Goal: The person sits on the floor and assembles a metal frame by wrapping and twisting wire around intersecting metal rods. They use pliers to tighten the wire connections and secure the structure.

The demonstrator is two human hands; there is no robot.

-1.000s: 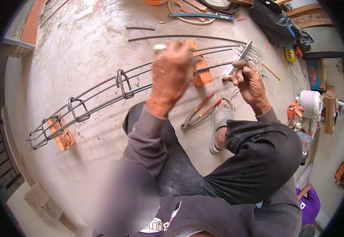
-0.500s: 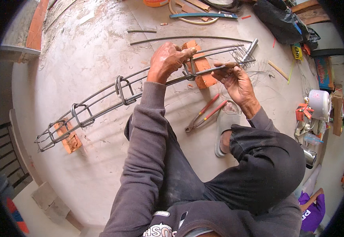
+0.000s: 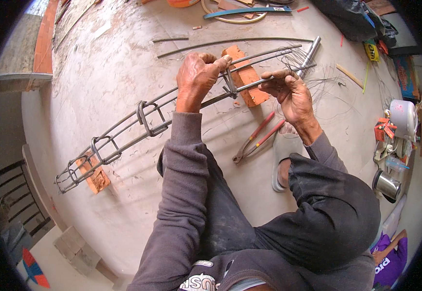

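A long cage of thin steel bars (image 3: 119, 153) with rectangular stirrups lies diagonally across the floor. My left hand (image 3: 196, 80) is closed at the far side of the cage, thumb and fingers on a steel stirrup (image 3: 230, 83). My right hand (image 3: 294, 97) has its fingers bent round the near steel bar (image 3: 250, 85), close to its right end. An orange brick (image 3: 252, 92) lies under the cage between my hands; another brick (image 3: 99, 181) sits under its left end. Red-handled pincers (image 3: 255, 139) rest on the floor below my right hand.
Loose thin wire (image 3: 325, 89) and a metal tube (image 3: 311, 53) lie beyond my right hand. A loose bar (image 3: 220, 42) stretches behind the cage. My sandalled foot (image 3: 286, 155) is beside the pincers. A rice cooker (image 3: 403, 119), a steel kettle (image 3: 387, 185) and a person in purple (image 3: 390, 259) are at right.
My left hand and the stirrup have shifted slightly left relative to the brick. My right hand stays at the bar's end. The whole view has tilted a little.
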